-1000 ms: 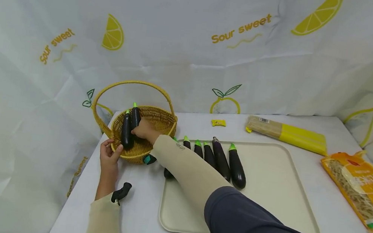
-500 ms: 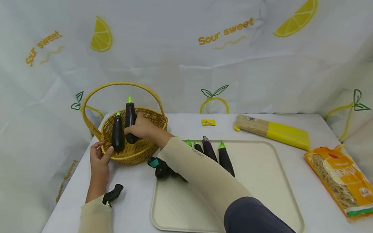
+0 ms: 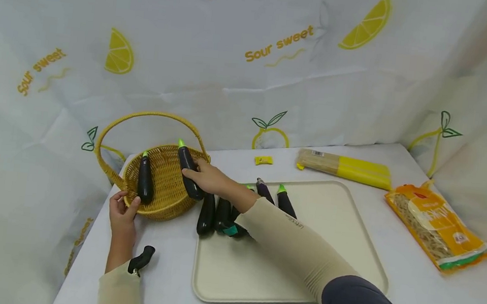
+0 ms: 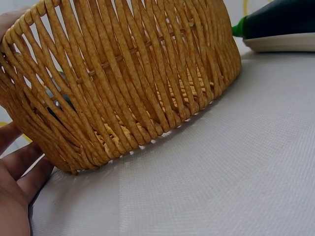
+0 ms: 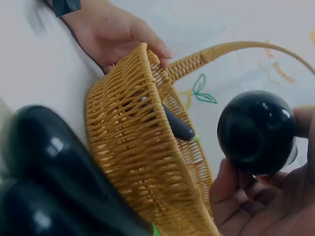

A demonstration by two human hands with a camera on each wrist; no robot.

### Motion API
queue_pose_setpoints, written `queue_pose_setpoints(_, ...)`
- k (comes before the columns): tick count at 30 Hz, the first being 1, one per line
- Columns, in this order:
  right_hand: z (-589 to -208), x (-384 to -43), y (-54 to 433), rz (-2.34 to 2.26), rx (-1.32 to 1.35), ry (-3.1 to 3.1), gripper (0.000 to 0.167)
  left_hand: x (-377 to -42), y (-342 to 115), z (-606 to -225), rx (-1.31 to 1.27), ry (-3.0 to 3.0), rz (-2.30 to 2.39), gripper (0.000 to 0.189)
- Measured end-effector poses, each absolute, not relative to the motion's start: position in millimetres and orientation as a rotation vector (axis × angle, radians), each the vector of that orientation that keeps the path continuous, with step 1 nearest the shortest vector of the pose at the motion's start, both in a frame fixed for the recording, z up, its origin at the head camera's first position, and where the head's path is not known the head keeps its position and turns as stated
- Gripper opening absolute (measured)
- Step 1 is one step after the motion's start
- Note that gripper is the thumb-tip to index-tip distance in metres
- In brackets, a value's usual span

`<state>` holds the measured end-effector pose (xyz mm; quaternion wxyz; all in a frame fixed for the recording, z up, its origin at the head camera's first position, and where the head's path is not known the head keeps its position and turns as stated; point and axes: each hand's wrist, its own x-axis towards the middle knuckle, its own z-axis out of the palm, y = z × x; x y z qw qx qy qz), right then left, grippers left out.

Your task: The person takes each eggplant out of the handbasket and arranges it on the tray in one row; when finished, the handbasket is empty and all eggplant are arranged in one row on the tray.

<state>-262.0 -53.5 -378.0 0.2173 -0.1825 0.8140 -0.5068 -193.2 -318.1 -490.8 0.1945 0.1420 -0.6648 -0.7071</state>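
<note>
Near the right rim of the wicker basket [image 3: 170,212], my right hand [image 3: 214,178] grips an eggplant [image 3: 186,158] by its middle, green stem end pointing up and away. In the right wrist view, the rounded dark end of that eggplant [image 5: 256,132] faces the camera, with fingers curled beneath it. Another eggplant [image 3: 145,181] lies inside the basket on the left. My left hand [image 3: 123,216] holds the basket's near-left rim, thumb at the edge. In the left wrist view, the fingers of the left hand [image 4: 17,184] press against the woven wall [image 4: 133,73].
A beige tray [image 3: 349,252] right of the basket bears several eggplants [image 3: 206,215], partly hidden by my right forearm. Behind it lie a small yellow packet [image 3: 263,160] and a long yellow-and-clear package [image 3: 344,167]. An orange bag [image 3: 438,227] lies at the right. The basket's tall handle [image 3: 154,114] arches over it.
My right hand has lifted the eggplant from beside the other one in the basket and carried it right to the rim. The left hand stays on the basket; the head view has shifted.
</note>
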Motion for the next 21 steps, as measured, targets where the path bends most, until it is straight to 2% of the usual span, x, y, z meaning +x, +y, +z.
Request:
queue_pose_setpoints(10,-382,-249,12,-1.436,-0.494,2.342,0.047,-189,-317,-493,0.421,-1.873,-1.987,0.046)
queue_pose_setpoints(21,-400,-242,92,-1.531,-0.255,2.436,0.058,-193,-318,-491,0.392,-1.842,-1.993,0.043)
